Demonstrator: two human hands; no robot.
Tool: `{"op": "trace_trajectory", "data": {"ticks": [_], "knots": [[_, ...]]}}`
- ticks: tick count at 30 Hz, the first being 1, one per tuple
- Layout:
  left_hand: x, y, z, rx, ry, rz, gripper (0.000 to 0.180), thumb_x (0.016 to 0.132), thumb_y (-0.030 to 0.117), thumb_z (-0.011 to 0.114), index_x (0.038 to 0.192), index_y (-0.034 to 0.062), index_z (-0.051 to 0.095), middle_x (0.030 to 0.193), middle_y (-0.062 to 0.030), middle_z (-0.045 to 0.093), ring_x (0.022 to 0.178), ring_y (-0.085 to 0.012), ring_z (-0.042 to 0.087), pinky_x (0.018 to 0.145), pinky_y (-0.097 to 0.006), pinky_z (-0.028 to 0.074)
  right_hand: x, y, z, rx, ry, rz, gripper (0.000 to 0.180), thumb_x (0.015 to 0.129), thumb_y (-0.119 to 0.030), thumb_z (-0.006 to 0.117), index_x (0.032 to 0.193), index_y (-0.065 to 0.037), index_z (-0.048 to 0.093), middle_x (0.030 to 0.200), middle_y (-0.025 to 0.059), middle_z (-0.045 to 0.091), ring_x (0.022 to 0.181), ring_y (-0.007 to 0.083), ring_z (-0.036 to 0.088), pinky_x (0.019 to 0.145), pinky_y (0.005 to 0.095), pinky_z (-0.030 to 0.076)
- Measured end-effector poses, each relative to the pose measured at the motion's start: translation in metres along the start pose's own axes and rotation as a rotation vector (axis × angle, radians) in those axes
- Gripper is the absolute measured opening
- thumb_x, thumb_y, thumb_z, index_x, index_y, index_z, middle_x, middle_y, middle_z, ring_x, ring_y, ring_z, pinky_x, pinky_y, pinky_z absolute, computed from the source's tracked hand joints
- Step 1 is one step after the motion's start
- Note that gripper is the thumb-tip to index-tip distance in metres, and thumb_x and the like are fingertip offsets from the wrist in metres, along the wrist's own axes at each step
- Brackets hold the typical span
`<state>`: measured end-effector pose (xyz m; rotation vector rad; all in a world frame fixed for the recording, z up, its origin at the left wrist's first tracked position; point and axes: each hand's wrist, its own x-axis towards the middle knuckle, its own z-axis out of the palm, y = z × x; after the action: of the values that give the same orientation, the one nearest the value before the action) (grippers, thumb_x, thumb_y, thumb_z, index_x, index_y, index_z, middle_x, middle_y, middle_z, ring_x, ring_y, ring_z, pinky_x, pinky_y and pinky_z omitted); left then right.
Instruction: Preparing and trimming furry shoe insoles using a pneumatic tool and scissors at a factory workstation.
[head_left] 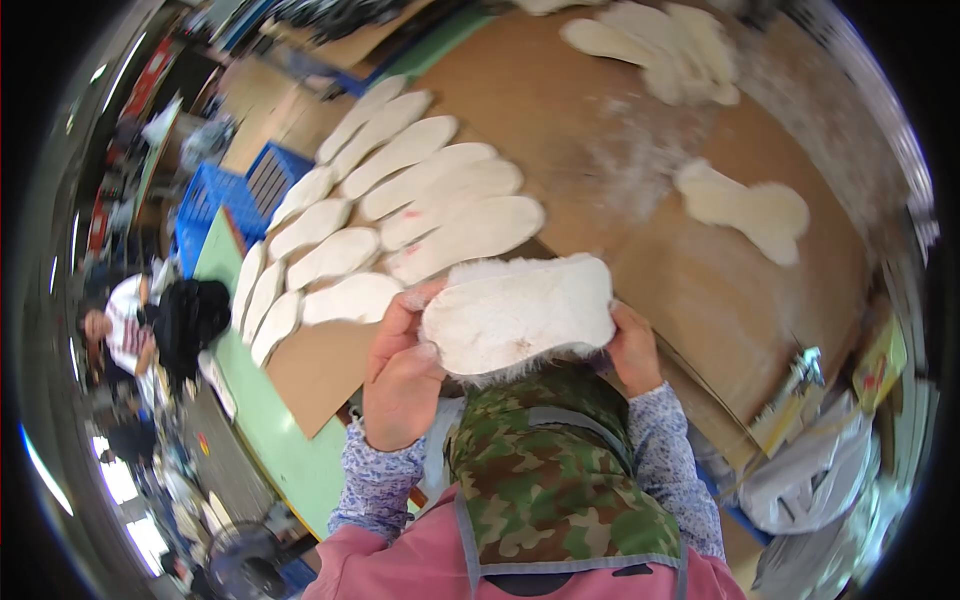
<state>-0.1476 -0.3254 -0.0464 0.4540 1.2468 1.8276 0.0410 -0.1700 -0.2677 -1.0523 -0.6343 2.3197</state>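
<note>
Camouflage apron (545, 480), both hands gripping white fleecy insole (515, 315)

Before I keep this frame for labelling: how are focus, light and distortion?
Head view: strong fisheye, with a black rim and the cardboard table edges bowed. The fleecy insole between the left hand and right hand is fairly sharp. The outer rim smears. Light is even, with white glare low on the left.

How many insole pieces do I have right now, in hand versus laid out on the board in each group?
Fleecy insole held in both hands: 1
Overlapping rows of insoles on the board: about 14
Far heap, top: about 4, overlapping, hard to tell
Lone piece, right: 1
Total: about 20
</note>
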Motion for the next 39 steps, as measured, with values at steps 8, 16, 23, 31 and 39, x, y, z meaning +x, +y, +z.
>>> {"op": "trace_trajectory", "data": {"ticks": [8,16,23,31,39], "knots": [[-0.066,0.044,-0.268,0.082,0.41,0.071,0.052,0.081,0.005,0.045,0.132,-0.0033,0.045,0.129,-0.011,0.053,0.122,-0.0192,0.048,0.104,-0.032,0.035,0.024,0.105,0.157,-0.204,-0.1,0.023,0.011,0.092,-0.009,0.057,0.099,-0.004,0.063,0.079,-0.0027,0.057,0.063,0.005,0.048,0.056,0.0207,0.041],[-0.163,0.029,-0.549,0.448,0.807,0.024,0.056,0.078,-0.001,0.044,0.134,0.004,0.048,0.115,-0.007,0.059,0.103,-0.0142,0.054,0.09,-0.026,0.042,0.031,0.298,0.337,-0.7,-0.322,0.011,0.016,0.09,-0.013,0.062,0.1,-0.002,0.067,0.07,-0.0025,0.058,0.058,0.0042,0.052,0.052,0.0193,0.041],[-0.171,0.024,-0.64,0.774,0.912,-0.058,0.074,0.075,-0.006,0.05,0.145,0.0128,0.035,0.076,0.0021,0.041,0.07,-0.0092,0.043,0.071,-0.023,0.042,0.048,0.367,0.372,-0.872,-0.371,0.036,0.022,0.092,-0.016,0.059,0.105,0.0,0.066,0.072,0.0028,0.065,0.062,0.0067,0.058,0.057,0.0219,0.048],[-0.175,0.006,-0.676,0.874,0.9,-0.132,0.075,0.08,-0.002,0.056,0.148,0.0144,0.028,0.078,-0.0007,0.051,0.073,-0.0117,0.049,0.076,-0.025,0.044,0.047,0.37,0.35,-0.766,-0.395,0.277,0.035,0.099,-0.023,0.045,0.113,0.004,0.061,0.092,0.0105,0.067,0.07,0.0152,0.067,0.062,0.0247,0.052],[-0.195,0.004,-0.671,0.483,0.904,-0.132,0.07,0.088,0.02,0.057,0.149,0.0115,0.022,0.088,-0.004,0.061,0.081,-0.0128,0.058,0.076,-0.027,0.047,0.042,0.334,0.319,-0.817,-0.304,0.249,0.028,0.099,-0.023,0.044,0.093,-0.002,0.062,0.071,0.0039,0.062,0.057,0.0109,0.062,0.051,0.0229,0.048]]}}
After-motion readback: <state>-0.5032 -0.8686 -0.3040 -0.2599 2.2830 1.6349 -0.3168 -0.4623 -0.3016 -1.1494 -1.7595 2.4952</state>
